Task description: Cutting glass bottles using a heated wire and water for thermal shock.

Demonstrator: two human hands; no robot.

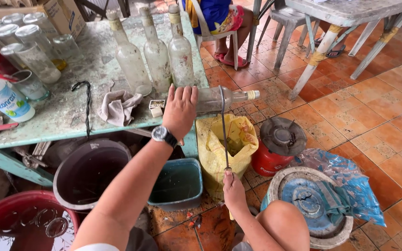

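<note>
Left of the left hand (179, 110): a red basin (19, 218) of water on the floor, a white plastic bottle (3, 100) and a cluster of glass jars (24, 46) on the bench (70, 116). Nearer the hand lie a dark cord (87, 104) and a grey rag (117, 107). Below the bench edge stand a dark bucket (87, 174) and a teal tub (177, 183).

Just beyond the left fingers (182, 90) stand three upright glass bottles (154, 53); a small box (156, 108) lies just left of the wrist.

The left hand lies palm down, fingers spread, pressing a clear bottle (229, 97) at the bench's right edge. The bottle's long axis is horizontal; its base sits under the palm and its neck and yellow-banded mouth point right, out past the bench over the tiled floor.

A thin metal rod (223, 130) crosses the bottle just right of the left fingers, running almost vertically down to the right hand (234, 190), whose fingers are closed around its lower end.

Behind the rod hangs a yellow sack (243, 139). Right of the right hand: a red stove (278, 146), then a round grey drum (310, 200) with blue plastic (354, 186).
</note>
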